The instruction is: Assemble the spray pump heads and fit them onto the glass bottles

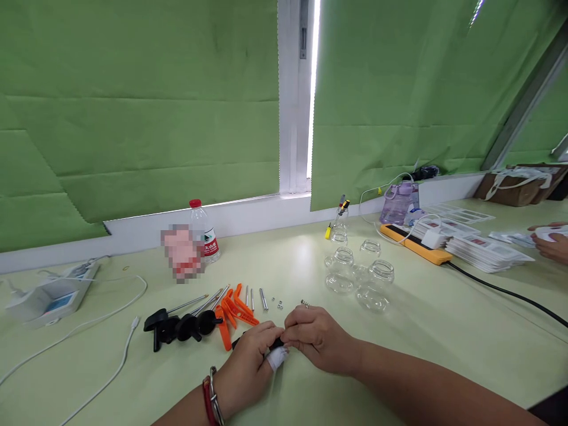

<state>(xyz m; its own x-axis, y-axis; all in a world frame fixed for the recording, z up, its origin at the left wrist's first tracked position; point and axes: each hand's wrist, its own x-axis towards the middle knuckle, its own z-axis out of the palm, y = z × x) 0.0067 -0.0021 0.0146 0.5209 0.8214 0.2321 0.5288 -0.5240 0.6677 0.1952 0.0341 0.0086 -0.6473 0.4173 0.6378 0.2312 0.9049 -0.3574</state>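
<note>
Near the table's front, my left hand is closed around a black plastic part, mostly hidden by the fingers. White wrapping covers the thumb. My right hand pinches at the right end of that part; whatever its fingertips hold is hidden. Just beyond the hands lie a small spring, some tiny nuts and several metal pins. To the left are orange plastic levers in a loose pile, beside several black knob-like pieces with metal rods.
Several clear glass jars stand right of centre. Behind them are an orange power strip, a purple bottle and stacked cards. A water bottle stands back left, with white cables nearer. Another person's hand is far right.
</note>
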